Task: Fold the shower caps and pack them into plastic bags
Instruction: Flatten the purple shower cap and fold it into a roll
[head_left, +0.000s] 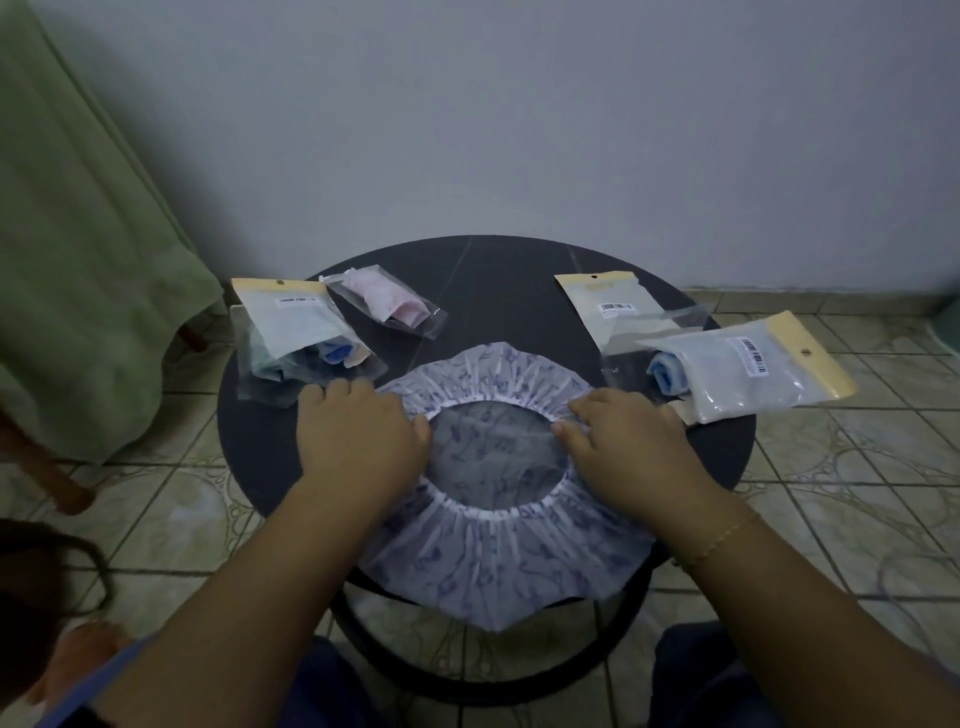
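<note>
- On the round dark worktop (488, 291), four plastic bags are laid out around a spread shower cap (498, 566).
- At the far left, a card-topped bag (296, 332) is seen holding folded blue and pale material; just beside it, a clear bag (387, 304) holds a folded pink cap.
- At the far right, a flat bag with a barcode label (615, 309) is partly overlapped by a fuller bag (743, 369), in which white material and a blue folded piece are packed.
- The contents of the flat right bag cannot be made out through the film.
- The near edge of the shower cap hangs over the worktop rim; its purple print is too blurred to be read.
- The left hand (358, 441) is laid on the cap's left side, fingers curled at the elastic opening.
- The right hand (634, 447) is pressed on the right side, fingertips pinching the elastic rim.
- The hands are held apart, one on each side of the opening.
</note>
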